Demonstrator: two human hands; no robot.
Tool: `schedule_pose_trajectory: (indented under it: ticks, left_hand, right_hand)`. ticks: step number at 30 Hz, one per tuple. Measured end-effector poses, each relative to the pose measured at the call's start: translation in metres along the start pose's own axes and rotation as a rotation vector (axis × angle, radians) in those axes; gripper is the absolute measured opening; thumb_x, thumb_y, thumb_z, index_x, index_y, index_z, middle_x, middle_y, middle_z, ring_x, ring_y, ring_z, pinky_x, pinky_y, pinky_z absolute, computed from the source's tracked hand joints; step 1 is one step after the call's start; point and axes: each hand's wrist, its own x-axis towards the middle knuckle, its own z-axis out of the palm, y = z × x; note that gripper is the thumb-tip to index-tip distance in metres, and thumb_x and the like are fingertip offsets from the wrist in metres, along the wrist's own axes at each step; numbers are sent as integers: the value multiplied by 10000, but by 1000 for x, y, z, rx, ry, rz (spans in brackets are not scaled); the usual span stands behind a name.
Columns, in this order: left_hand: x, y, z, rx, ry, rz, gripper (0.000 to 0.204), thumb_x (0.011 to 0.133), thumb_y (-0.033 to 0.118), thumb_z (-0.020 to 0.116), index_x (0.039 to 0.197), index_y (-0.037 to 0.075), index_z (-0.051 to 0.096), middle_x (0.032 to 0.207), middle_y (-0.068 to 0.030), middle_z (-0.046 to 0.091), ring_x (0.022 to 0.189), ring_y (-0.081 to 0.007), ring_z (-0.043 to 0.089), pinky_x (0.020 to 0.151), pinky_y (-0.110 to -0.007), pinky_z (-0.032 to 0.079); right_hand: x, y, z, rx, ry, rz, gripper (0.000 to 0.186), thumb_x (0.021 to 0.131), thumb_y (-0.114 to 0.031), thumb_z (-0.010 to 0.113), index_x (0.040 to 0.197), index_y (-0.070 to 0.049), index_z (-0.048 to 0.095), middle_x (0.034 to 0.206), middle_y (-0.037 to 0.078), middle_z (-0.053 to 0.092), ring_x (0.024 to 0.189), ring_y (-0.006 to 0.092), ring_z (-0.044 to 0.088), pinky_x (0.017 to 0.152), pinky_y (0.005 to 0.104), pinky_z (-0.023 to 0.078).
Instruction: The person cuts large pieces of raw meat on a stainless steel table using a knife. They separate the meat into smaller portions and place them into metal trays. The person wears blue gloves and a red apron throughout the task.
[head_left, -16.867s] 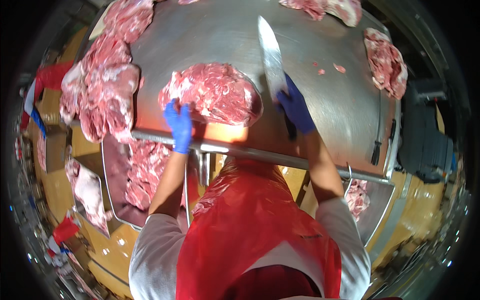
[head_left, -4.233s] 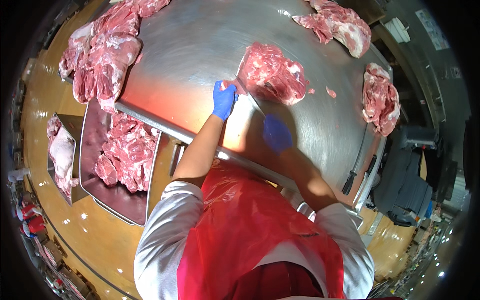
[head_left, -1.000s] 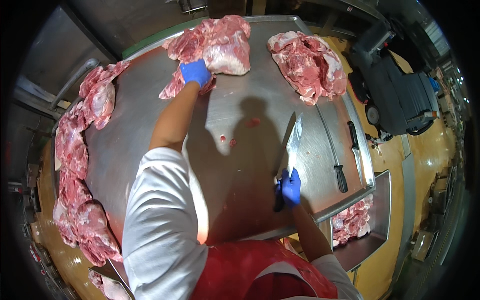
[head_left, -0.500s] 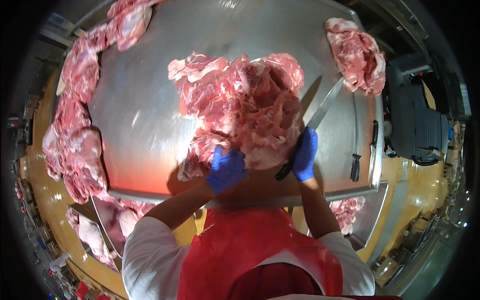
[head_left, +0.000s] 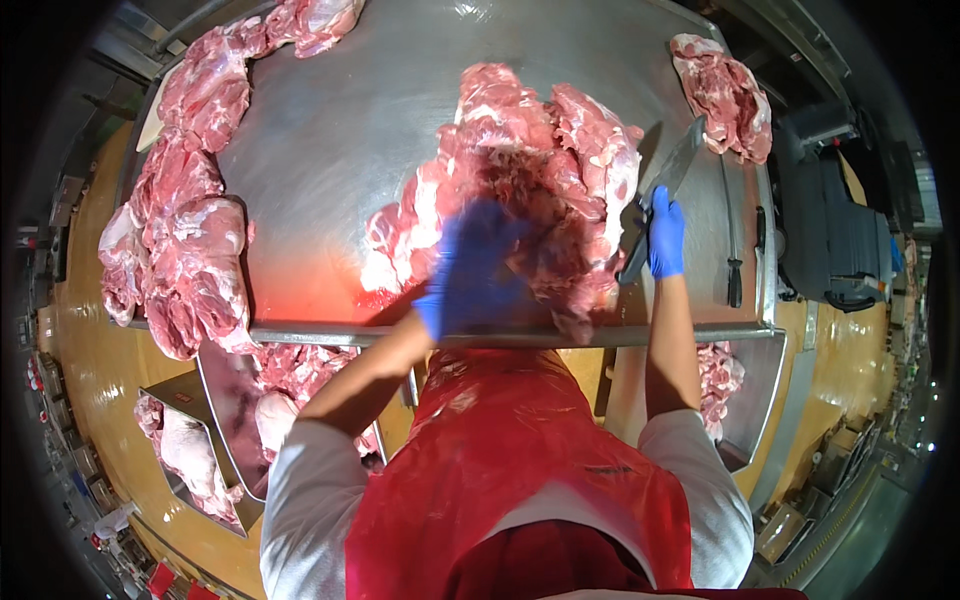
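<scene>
A large, ragged mound of raw meat (head_left: 590, 140) lies on the steel table (head_left: 330, 120) in front of me. My left hand (head_left: 470, 265), in a blue glove, is smeared by motion over the lower left middle of the mound, its fingers unclear. My right hand (head_left: 665, 230), also gloved, grips a large knife (head_left: 685, 155) at the right edge of the meat, blade angled up and away from me. A sharpening steel (head_left: 733, 280) and a second knife with a black handle (head_left: 760, 228) lie along the table's right side.
Meat pieces (head_left: 195, 240) line the left side; another piece (head_left: 720, 95) lies back right. Under the front edge are steel bins of meat (head_left: 300, 370) (head_left: 717, 390) and a bin with a pale piece (head_left: 185, 455). A dark wheeled machine (head_left: 840, 240) stands beyond the right edge.
Since half a second ago my left hand has swept across the mound, whose shape has shifted rightward. My right hand has moved up with the knife. A second ago the mound lay at the back.
</scene>
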Motion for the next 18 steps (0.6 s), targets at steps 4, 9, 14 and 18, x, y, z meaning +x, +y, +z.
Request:
schedule_pose_trajectory:
  ticks: [4,9,14,18]
  left_hand:
    - [-46,-127,11,-120,155,-630,659,707,286,832,1263,38,581,1185,-187,642,1070,-332,628,895,-421,514]
    - [-13,-99,29,-277,52,-998,524,738,255,796,1186,54,612,867,-139,697,784,-256,690,747,-372,545]
    - [-23,-63,19,-48,124,-886,451,748,215,762,1153,93,607,944,-157,653,869,-288,646,745,-418,512]
    - [32,-52,16,201,175,-670,624,719,298,775,1289,144,572,1308,-197,541,1281,-361,452,979,-479,437]
  right_hand:
    - [-21,26,21,-96,-187,-120,385,1017,-352,575,1118,15,631,996,97,682,853,150,602,773,333,489]
    - [9,58,32,-284,-62,-346,456,1010,-376,553,1202,36,598,1110,195,668,1010,290,636,916,390,476]
    - [25,32,24,-291,-147,-325,459,1010,-380,539,1227,20,590,1144,184,673,1059,269,630,933,387,471]
    - [28,16,24,-298,-256,-288,464,1012,-387,521,1236,12,594,1119,147,675,1031,226,619,921,366,470]
